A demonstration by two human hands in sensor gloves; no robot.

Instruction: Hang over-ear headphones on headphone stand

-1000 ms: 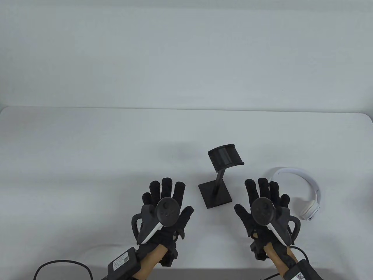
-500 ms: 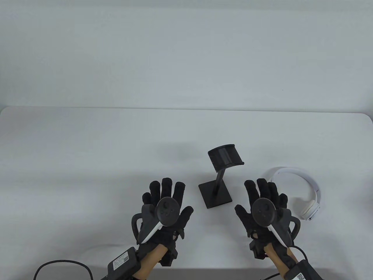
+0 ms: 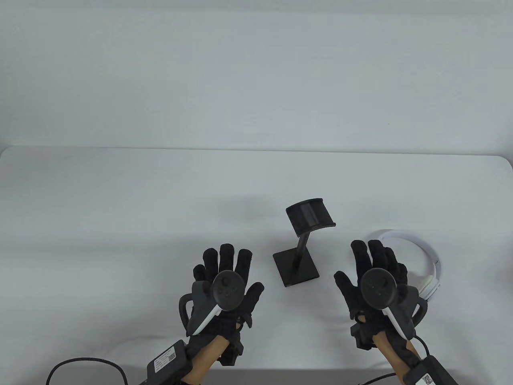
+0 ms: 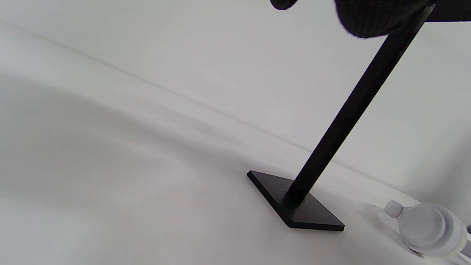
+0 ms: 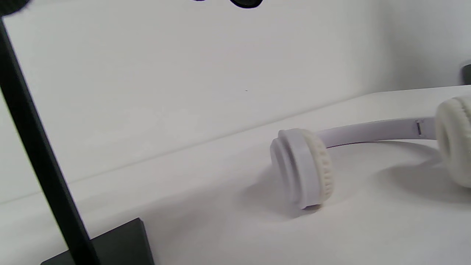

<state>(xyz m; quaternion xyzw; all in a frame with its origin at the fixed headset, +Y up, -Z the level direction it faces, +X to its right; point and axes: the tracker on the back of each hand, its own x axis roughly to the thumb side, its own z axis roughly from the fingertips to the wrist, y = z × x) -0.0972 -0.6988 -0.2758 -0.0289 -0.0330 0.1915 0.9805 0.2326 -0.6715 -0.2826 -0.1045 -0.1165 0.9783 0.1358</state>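
White table (image 3: 120,208) before a pale wall (image 3: 256,72); black cable (image 3: 86,363) at its near-left edge.

— Where are the headphones (image 3: 431,260)?
— White, lying flat on the desk (image 3: 120,208), just right of the stand (image 3: 303,240).
— And the stand?
— Black, upright on its square base, nothing hanging on it.

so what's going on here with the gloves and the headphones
A person in black sensor gloves is about to hang white over-ear headphones on a black headphone stand with a square base. Nothing is held yet. The headphones lie on the white table to the right of the stand, whose curved top is bare. The right hand hovers with fingers spread, partly over the headphones in the table view. The left hand is open too, on the stand's left, touching nothing.
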